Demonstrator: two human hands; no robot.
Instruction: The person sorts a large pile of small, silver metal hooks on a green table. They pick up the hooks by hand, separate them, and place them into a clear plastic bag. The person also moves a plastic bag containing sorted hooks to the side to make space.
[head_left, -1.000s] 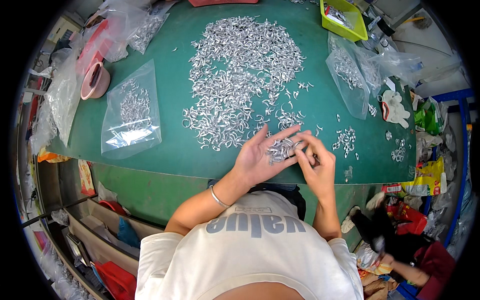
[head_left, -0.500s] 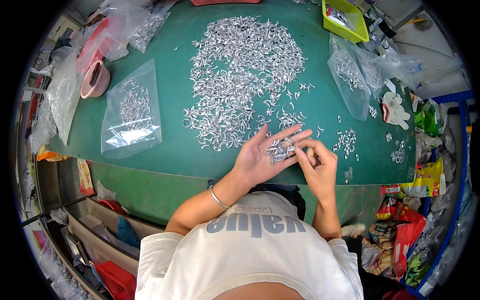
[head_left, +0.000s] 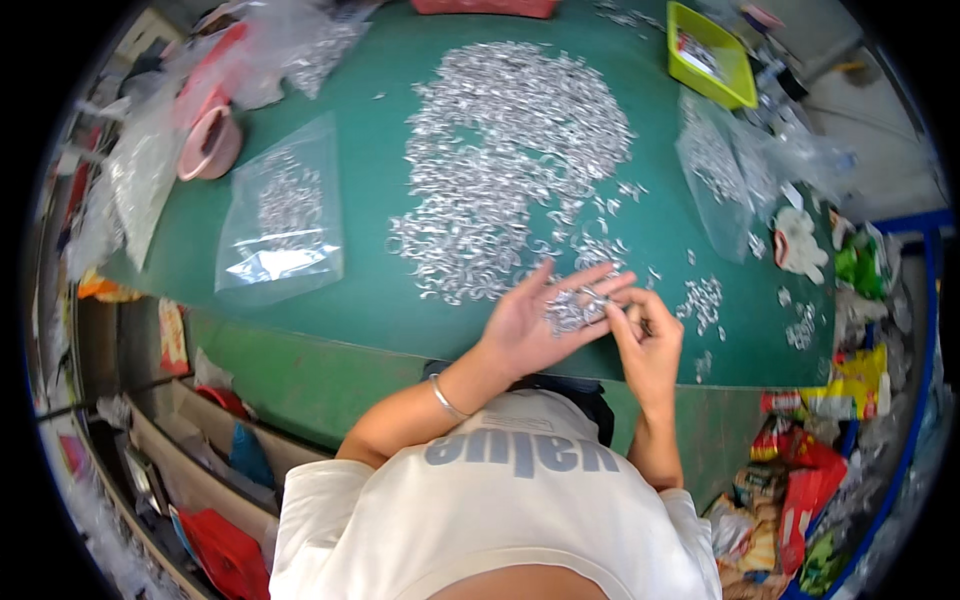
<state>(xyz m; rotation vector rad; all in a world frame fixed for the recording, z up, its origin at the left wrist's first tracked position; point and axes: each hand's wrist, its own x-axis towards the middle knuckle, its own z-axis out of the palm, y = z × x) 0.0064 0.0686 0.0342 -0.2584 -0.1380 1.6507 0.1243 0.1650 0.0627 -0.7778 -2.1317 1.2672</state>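
My left hand (head_left: 520,332) is palm up over the table's near edge, fingers stretched out. A small heap of curved silver metal pieces (head_left: 572,311) lies across its palm and fingers. Thumb and forefinger of my right hand (head_left: 652,345) pinch together at the heap's right side, by the left fingertips. What they grip looks like one of these pieces, though blur hides its outline. Just beyond both hands, a broad pile of similar metal pieces (head_left: 500,160) spreads over the green table (head_left: 370,325). A smaller cluster of pieces (head_left: 702,303) lies right of my right hand.
A clear plastic bag (head_left: 283,215) with pieces inside lies left of the pile, near a pink bowl (head_left: 212,145). On the right are another filled clear bag (head_left: 712,170), a yellow-green basket (head_left: 752,90), a white glove (head_left: 797,245) and a small cluster (head_left: 800,330).
The whole view has shifted, so the table and its contents appear farther right and slightly lower, with more blur. My hands keep nearly the same pose around the metal pieces.
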